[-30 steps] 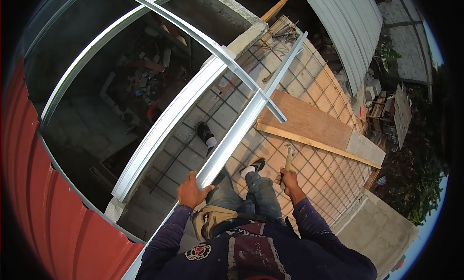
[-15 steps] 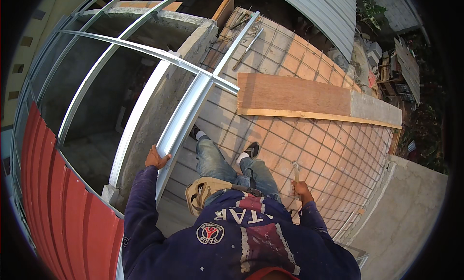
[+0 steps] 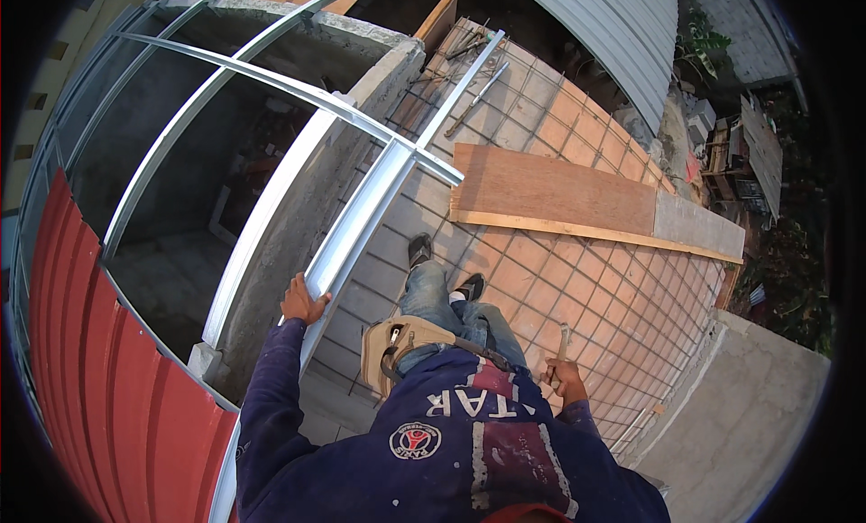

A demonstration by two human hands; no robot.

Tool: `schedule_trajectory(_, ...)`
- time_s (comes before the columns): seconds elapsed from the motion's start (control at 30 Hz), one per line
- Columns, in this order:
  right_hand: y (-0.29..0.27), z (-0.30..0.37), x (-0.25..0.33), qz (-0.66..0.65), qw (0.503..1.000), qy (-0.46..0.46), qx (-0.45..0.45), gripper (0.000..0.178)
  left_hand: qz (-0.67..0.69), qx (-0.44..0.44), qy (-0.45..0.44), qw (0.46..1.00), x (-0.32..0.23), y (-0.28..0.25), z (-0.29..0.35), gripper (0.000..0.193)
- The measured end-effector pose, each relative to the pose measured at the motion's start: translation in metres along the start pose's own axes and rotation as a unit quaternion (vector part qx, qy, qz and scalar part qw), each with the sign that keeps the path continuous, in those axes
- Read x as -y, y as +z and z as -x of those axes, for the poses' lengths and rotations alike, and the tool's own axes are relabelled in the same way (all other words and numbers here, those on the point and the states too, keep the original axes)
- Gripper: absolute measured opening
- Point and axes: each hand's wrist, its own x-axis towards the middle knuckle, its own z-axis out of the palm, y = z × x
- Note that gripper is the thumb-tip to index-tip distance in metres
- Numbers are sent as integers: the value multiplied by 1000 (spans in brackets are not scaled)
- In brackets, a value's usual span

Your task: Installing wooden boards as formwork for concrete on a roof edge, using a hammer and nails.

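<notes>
My left hand [image 3: 305,301] is closed over the near end of a silvery metal channel [image 3: 359,212], its thumb bent over one edge. The channel slopes away from me and meets a cross-piece of the metal frame [image 3: 311,93]. On my right side, my right hand [image 3: 565,377] is wrapped round the handle of a hammer [image 3: 564,342], held upright over the rebar grid [image 3: 586,302]. The hammer's head shows small and indistinct. A tan pouch [image 3: 401,342] hangs at my waist, and my shoes stand on the grid.
A concrete wall [image 3: 262,279] borders a deep dark opening at left. Red corrugated roofing [image 3: 117,370] lies near left. A brown board [image 3: 550,187] rests across the grid ahead. Grey sheeting [image 3: 622,36] hangs at the far right; a concrete slab [image 3: 749,415] lies to the right.
My feet have shifted and now stand closer together. My left hand stays on the channel and the hammer stays in my right hand. The view has shifted slightly.
</notes>
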Motion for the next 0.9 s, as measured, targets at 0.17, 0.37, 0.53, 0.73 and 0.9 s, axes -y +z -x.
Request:
schedule_trajectory(0.17, 51, 20, 39, 88, 987, -129, 48, 14, 1, 1, 31, 1000, -6, -2, 1, 89)
schedule_trajectory(0.37, 100, 54, 74, 130, 966, -208, 81, 31, 22, -9, 43, 999, -3, 0, 3, 85)
schedule_trajectory(0.53, 104, 56, 63, 139, 964, -215, 66, 30, 30, -7, 47, 998, -6, 0, 4, 84)
schedule_trajectory(0.73, 77, 52, 31, 170, 973, -156, 13, 21, 44, -17, 53, 998, -7, 3, 3, 82)
schedule_trajectory(0.9, 71, 74, 19, 239, 962, -125, -31, 14, 44, -17, 39, 998, -12, -2, 4, 80)
